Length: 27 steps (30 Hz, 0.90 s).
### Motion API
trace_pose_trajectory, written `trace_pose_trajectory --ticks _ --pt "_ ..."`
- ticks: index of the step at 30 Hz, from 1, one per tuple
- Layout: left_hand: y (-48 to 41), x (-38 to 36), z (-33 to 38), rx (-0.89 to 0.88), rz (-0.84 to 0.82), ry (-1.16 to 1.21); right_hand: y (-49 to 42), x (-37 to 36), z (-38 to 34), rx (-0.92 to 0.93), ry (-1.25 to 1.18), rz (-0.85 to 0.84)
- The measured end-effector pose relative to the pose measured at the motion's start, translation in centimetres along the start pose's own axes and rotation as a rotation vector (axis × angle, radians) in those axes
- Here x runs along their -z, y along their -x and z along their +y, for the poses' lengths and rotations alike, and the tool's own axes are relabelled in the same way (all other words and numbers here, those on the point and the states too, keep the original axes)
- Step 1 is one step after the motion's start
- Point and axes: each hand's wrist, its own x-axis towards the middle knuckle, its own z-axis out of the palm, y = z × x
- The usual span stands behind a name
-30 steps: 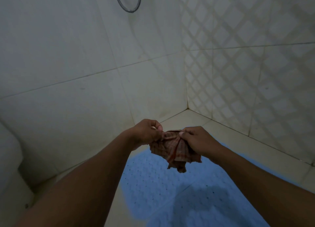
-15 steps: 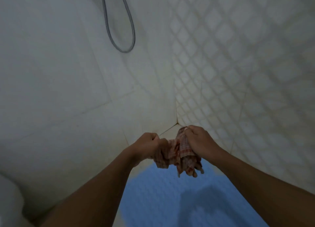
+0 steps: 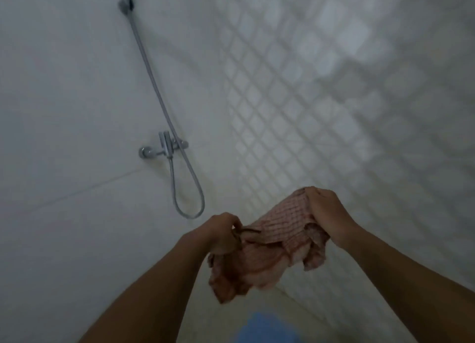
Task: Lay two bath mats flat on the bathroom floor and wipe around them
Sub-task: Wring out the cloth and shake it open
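Both my hands hold a red-and-white checked cloth (image 3: 272, 242) in the air before the shower corner. My left hand (image 3: 222, 233) grips its left edge in a fist. Higher up, my right hand (image 3: 325, 211) pinches the right edge, so the cloth is partly spread between them and its lower folds hang loose. Only a small blurred part of a blue bath mat (image 3: 264, 328) shows on the floor at the bottom edge. A second mat is not in view.
A chrome shower mixer (image 3: 164, 147) is fixed to the plain white wall on the left, and its hose (image 3: 159, 98) loops down from a holder above. The right wall (image 3: 321, 98) has diamond-patterned tiles. The two walls meet just behind the cloth.
The view has tilted up, so the mixer and hose appear and most of the blue mat has dropped out of sight. My hands have risen and moved apart, opening the bunched cloth.
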Motion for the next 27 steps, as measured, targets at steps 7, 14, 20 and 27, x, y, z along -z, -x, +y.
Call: trace_pose_trajectory --ticks 7,14,20,27 --pt "-2.5 5.6 11.5 -0.142 0.067 0.002 -1.2 14.7 -6.5 0.176 0.427 -0.133" --pt "-6.2 7.2 24.8 -0.407 0.096 0.116 -0.9 29.6 -9.1 0.16 0.751 -0.103" --pt "-8.5 7.3 37.4 -0.599 -0.11 0.357 3.4 40.1 -9.6 -0.016 0.729 0.118" --pt "-6.4 5.9 50.7 -0.944 -0.445 0.534 14.8 46.9 -10.9 -0.178 0.668 0.608"
